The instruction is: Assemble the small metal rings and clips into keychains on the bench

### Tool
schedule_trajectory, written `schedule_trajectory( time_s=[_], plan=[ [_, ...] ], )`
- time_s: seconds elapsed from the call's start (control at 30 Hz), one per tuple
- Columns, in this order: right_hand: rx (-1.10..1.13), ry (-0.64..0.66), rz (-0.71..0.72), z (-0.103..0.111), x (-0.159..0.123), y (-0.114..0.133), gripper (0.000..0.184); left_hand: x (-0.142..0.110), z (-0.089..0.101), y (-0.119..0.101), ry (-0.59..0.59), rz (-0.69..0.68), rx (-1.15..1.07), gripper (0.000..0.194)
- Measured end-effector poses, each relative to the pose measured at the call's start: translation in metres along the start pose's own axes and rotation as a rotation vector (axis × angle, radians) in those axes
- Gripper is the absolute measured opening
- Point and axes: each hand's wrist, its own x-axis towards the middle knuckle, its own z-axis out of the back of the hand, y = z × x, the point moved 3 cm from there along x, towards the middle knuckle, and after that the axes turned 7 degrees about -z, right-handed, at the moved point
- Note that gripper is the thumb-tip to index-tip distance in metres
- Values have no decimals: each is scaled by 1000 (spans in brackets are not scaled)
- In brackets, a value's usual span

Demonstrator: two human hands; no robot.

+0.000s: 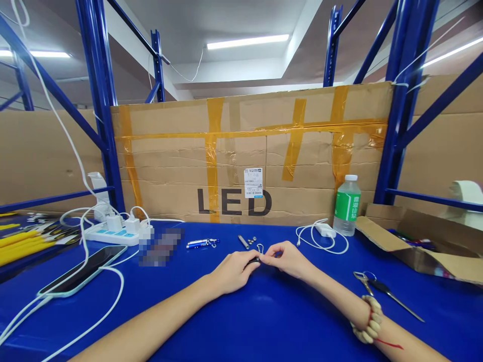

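Observation:
My left hand (pixel 234 271) is closed around a small dark piece (pixel 254 260), most of it hidden by the fingers. My right hand (pixel 287 259) meets it from the right, thumb and finger pinched at the base of a small silver clasp (pixel 260 248). The fingertips of both hands almost touch. Just beyond them lie a slim grey metal tube (pixel 243 242) and several tiny round silver pieces (pixel 252 240). Slim blue tubes with a metal clasp (pixel 203 244) rest to the left of these.
A phone (pixel 83 270) and a power strip (pixel 116 234) with white cables sit left. At right are a coiled cable with charger (pixel 324 230), a water bottle (pixel 347 205), an open cardboard box (pixel 422 241), and scissors (pixel 396 297). Cardboard (pixel 169 171) stands along the back.

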Motion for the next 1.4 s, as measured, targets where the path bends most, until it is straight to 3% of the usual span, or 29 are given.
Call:
schedule_trajectory(
  time_s=[0.33, 0.57, 0.93, 1.4],
  plan=[
    [33, -7, -6, 1, 2, -1, 41, 0, 0, 0, 25, -1, 66, 17],
    [134, 42, -54, -1, 2, -5, 41, -1, -3, 2, 0, -56, -2, 16],
    [153, 6, -45, 0, 3, -4, 41, 0, -2, 2, 8, -55, -7, 15],
    [289, 111, -22, -5, -4, 6, 33, 0, -3, 2, 1, -100, 29, 18]
  ],
)
